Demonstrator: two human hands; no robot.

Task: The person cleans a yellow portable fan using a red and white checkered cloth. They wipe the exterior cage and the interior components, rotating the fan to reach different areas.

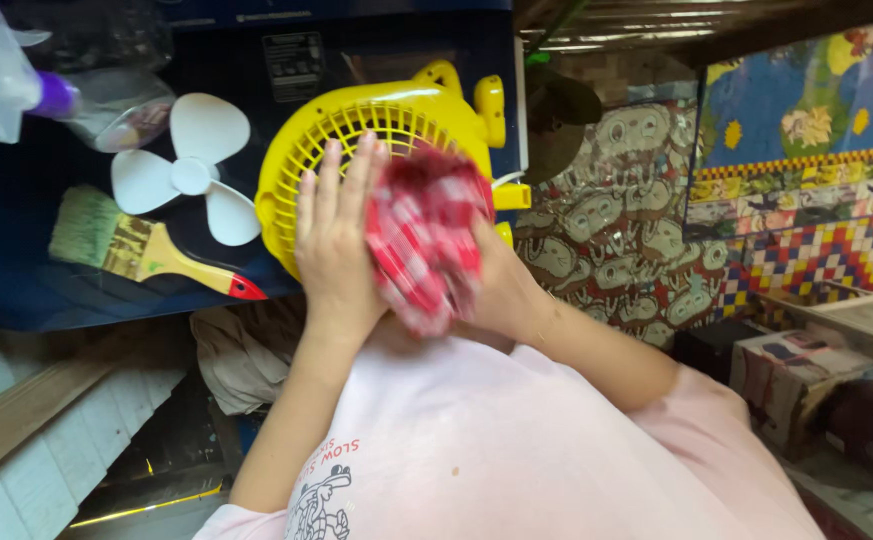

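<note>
A yellow fan housing (356, 125) with a slotted grille lies on a dark blue surface (16, 290). My left hand (331, 240) rests flat on the grille with its fingers stretched out, gripping nothing. Beside it, my right hand (504, 290) is closed on a bunched red checked cloth (424, 235), which is pressed against the grille. The cloth hides the middle of the fan and most of my right fingers.
A white three-bladed fan propeller (196, 180) lies left of the housing. Below it is a paintbrush (141, 250) with a wooden, red-tipped handle. A clear spray bottle (106, 105) sits at top left, a beige rag (241, 350) below, and a cardboard box (796, 370) at right.
</note>
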